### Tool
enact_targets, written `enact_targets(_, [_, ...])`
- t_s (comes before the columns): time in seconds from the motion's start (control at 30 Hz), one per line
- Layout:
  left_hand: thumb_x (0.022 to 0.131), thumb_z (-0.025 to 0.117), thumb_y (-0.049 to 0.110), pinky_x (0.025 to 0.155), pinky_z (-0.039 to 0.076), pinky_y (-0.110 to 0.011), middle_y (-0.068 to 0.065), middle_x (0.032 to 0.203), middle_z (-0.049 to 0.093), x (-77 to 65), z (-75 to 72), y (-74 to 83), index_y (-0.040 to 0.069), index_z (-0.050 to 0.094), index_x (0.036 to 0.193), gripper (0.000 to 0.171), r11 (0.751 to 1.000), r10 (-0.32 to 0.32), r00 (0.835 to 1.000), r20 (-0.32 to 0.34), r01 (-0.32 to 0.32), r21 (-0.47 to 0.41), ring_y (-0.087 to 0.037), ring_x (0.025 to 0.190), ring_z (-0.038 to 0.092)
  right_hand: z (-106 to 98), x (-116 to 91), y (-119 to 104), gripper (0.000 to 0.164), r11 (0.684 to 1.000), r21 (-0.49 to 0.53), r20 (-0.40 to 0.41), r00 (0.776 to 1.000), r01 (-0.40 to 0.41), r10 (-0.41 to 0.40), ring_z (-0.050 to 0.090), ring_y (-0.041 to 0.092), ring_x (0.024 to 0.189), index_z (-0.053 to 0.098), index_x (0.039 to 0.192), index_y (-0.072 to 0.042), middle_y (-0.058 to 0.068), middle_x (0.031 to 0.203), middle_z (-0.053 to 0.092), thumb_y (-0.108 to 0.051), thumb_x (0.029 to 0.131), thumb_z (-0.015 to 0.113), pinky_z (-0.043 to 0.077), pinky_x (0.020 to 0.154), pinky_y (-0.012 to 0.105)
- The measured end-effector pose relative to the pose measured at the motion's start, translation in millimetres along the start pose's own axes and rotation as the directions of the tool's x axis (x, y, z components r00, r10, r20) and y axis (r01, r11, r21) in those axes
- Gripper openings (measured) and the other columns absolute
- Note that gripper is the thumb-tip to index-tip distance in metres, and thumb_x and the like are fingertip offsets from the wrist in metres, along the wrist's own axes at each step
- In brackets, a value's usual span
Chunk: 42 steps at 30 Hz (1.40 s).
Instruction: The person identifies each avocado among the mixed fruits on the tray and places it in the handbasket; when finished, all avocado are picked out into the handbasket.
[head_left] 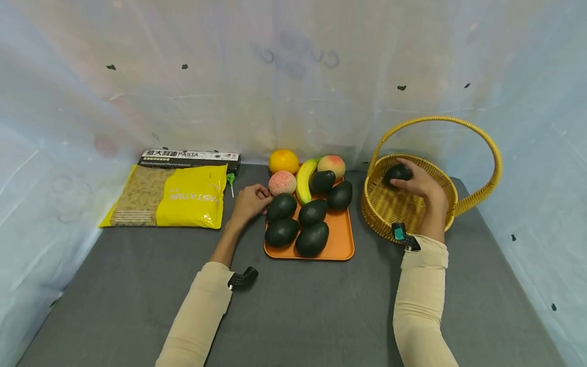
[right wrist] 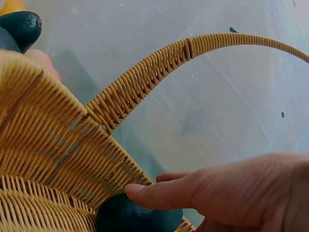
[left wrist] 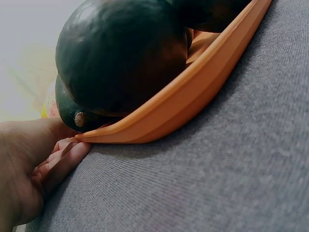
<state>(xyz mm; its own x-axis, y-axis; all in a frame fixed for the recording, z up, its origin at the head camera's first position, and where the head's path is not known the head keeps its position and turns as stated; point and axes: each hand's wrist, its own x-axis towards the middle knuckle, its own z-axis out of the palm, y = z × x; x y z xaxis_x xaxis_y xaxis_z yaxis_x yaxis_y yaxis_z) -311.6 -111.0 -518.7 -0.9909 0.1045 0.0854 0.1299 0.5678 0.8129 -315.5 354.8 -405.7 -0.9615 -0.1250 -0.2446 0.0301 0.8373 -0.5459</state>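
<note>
My right hand (head_left: 419, 181) holds a dark green avocado (head_left: 398, 174) inside the yellow wicker basket (head_left: 373, 216). In the right wrist view the thumb lies over the top of that avocado (right wrist: 135, 215), beside the basket's woven wall (right wrist: 67, 130). At the left side of the orange tray (head_left: 339, 239), my left hand (head_left: 249, 204) pinches the rim, fingers curled at its edge in the left wrist view. Several more avocados (head_left: 312, 239) lie on this tray, with a banana (head_left: 303, 181), a pinkish peach (head_left: 282, 183), another peach (head_left: 331, 166) and an orange (head_left: 283, 161) toward the back.
On the left lies a yellow pasta bag (head_left: 190, 196), a black-and-white pasta box (head_left: 190, 159) behind it. A green lollipop (head_left: 231, 178) sits between bag and tray. The basket's tall handle (head_left: 495, 163) arches up on the right. A pale sheet hangs behind the grey table (head_left: 312, 311).
</note>
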Motion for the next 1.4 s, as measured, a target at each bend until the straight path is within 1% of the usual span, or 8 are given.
enact_targets(0.17, [0.093, 0.074, 0.022, 0.052, 0.054, -0.02, -0.017, 0.083, 0.076, 0.4, 0.3, 0.4, 0.003, 0.071, 0.1, 0.021, 1.0, -0.007, 1.0, -0.001, 0.007, 0.003, -0.002, 0.048, 0.06, -3, -4, -4, 0.083, 1.0, -0.014, -0.008, 1.0, -0.019, 0.019, 0.017, 0.058, 0.155, 0.006, 0.169, -0.012, 0.031, 0.173, 0.008, -0.035, 0.107, 0.057, 0.024, 0.121, 0.074])
enact_targets(0.23, [0.093, 0.075, 0.022, 0.052, 0.054, -0.021, -0.017, 0.083, 0.076, 1.1, 0.9, 1.0, 0.003, 0.071, 0.1, 0.021, 1.0, -0.006, 1.0, 0.002, 0.006, 0.003, -0.002, 0.048, 0.06, -5, -7, -5, 0.083, 0.999, -0.025, -0.013, 1.0, -0.022, 0.022, 0.023, 0.058, 0.152, 0.007, 0.169, -0.011, 0.031, 0.172, 0.008, -0.035, 0.107, 0.057, 0.028, 0.119, 0.073])
enact_targets(0.4, [0.093, 0.075, 0.024, 0.052, 0.055, -0.021, -0.016, 0.083, 0.076, 2.5, 2.0, 2.2, 0.003, 0.072, 0.1, 0.022, 1.0, 0.001, 1.0, 0.01, -0.001, 0.001, -0.003, 0.049, 0.061, -11, -15, -11, 0.082, 0.999, -0.039, -0.034, 0.999, -0.022, 0.021, 0.023, 0.057, 0.153, 0.01, 0.169, -0.012, 0.03, 0.173, 0.011, -0.039, 0.107, 0.056, 0.028, 0.119, 0.073])
enact_targets(0.47, [0.093, 0.075, 0.023, 0.052, 0.055, -0.021, -0.016, 0.083, 0.076, 3.1, 1.5, 2.2, 0.003, 0.072, 0.1, 0.021, 1.0, 0.004, 1.0, 0.005, -0.004, 0.001, -0.003, 0.049, 0.061, -13, -17, -15, 0.082, 0.999, -0.038, -0.041, 0.999, -0.024, 0.022, 0.019, 0.057, 0.155, 0.01, 0.169, -0.012, 0.029, 0.173, 0.012, -0.041, 0.107, 0.055, 0.025, 0.121, 0.073])
enact_targets(0.67, [0.093, 0.075, 0.023, 0.052, 0.054, -0.02, -0.017, 0.083, 0.076, 2.4, 1.7, 2.3, 0.003, 0.071, 0.1, 0.022, 1.0, 0.005, 1.0, 0.008, -0.005, 0.008, -0.002, 0.048, 0.061, -18, -26, -24, 0.081, 0.997, -0.067, -0.05, 0.998, -0.029, 0.026, 0.016, 0.057, 0.156, 0.011, 0.169, -0.01, 0.029, 0.173, 0.012, -0.044, 0.108, 0.052, 0.022, 0.122, 0.073])
enact_targets(1.03, [0.093, 0.075, 0.024, 0.052, 0.054, -0.021, -0.016, 0.083, 0.076, 2.6, 1.6, 1.3, 0.003, 0.071, 0.1, 0.022, 1.0, -0.01, 1.0, 0.009, 0.01, 0.005, -0.004, 0.048, 0.062, -29, -49, -47, 0.077, 0.997, -0.081, -0.079, 0.997, 0.015, -0.022, 0.018, 0.056, 0.156, 0.019, 0.167, -0.01, 0.028, 0.172, 0.018, -0.045, 0.108, 0.051, 0.023, 0.12, 0.074])
enact_targets(1.27, [0.093, 0.075, 0.024, 0.052, 0.054, -0.021, -0.016, 0.082, 0.075, 3.8, -0.1, -0.8, 0.003, 0.071, 0.1, 0.022, 1.0, 0.007, 1.0, 0.008, -0.007, 0.01, -0.003, 0.049, 0.061, -31, -66, -68, 0.076, 0.996, -0.086, -0.076, 0.997, 0.027, -0.034, 0.033, 0.055, 0.149, 0.025, 0.166, -0.011, 0.031, 0.167, 0.029, -0.05, 0.107, 0.051, 0.033, 0.115, 0.074])
enact_targets(1.4, [0.093, 0.075, 0.023, 0.052, 0.054, -0.021, -0.015, 0.081, 0.075, 3.4, -0.9, -2.5, 0.003, 0.071, 0.099, 0.021, 1.0, -0.007, 1.0, 0.011, 0.007, 0.006, -0.004, 0.049, 0.061, -29, -74, -82, 0.074, 0.996, -0.083, -0.094, 0.995, 0.031, -0.039, 0.042, 0.054, 0.143, 0.03, 0.165, -0.014, 0.035, 0.159, 0.04, -0.053, 0.106, 0.052, 0.04, 0.11, 0.072])
